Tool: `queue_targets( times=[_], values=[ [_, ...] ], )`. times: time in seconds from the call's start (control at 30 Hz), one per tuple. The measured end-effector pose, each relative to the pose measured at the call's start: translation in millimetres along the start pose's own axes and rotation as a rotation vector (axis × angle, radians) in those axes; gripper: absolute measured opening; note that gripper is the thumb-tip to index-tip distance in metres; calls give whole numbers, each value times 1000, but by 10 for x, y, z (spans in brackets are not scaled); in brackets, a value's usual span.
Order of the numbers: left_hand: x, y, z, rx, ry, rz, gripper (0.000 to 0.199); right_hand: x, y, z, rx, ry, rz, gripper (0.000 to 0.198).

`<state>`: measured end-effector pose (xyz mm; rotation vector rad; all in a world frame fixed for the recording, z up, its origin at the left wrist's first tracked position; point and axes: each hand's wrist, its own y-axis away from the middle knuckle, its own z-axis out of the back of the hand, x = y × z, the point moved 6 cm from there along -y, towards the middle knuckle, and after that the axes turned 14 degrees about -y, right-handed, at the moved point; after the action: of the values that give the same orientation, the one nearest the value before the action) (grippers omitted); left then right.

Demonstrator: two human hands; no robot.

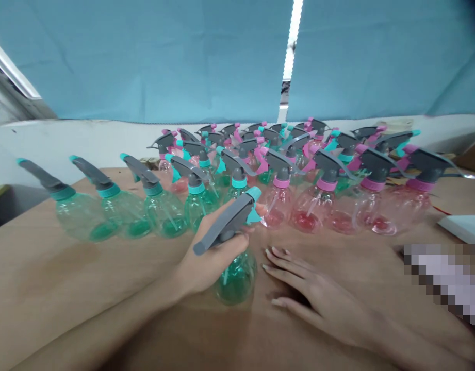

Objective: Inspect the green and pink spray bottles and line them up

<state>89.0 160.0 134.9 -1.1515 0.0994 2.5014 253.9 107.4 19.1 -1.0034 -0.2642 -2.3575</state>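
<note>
- Bottle [236, 286], green, stands mid-view, nearer than the green bottles [164, 212] and pink bottles [310, 208]; whether its base touches the table [47, 263] is unclear.
- Probably light; the clear wall looks thin and smooth, apt to flex or slip if squeezed.
- Best hold: the neck, under the grey head [225, 221], off the trigger [255, 214].
- Left hand [214, 252]: fingers wrapped around the neck, forearm slanting in from lower left.
- Right hand [318, 293]: palm down, grasping nothing, fingers pointing toward the bottle, just beside it.

A blue curtain [163, 62] hangs above a white wall [109, 141] behind a wooden table [36, 263]
</note>
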Motion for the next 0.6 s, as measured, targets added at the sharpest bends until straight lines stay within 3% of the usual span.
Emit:
queue_targets(
  times=[0.17, 0.3, 0.43, 0.6],
  values=[
    [17, 3, -33, -6, 46, -20, 38, 10, 1, 6, -10, -6, 6, 55],
    [35, 20, -1, -86, 16, 3, 38, 16, 8, 8, -17, -22, 8, 54],
    [37, 18, 0, -77, -2, 12, 27, 0, 17, 0, -12, -14, -11, 55],
    [-14, -4, 22, -58, -18, -85, 12, -1, 17, -5, -19, -26, -6, 54]
  ],
)
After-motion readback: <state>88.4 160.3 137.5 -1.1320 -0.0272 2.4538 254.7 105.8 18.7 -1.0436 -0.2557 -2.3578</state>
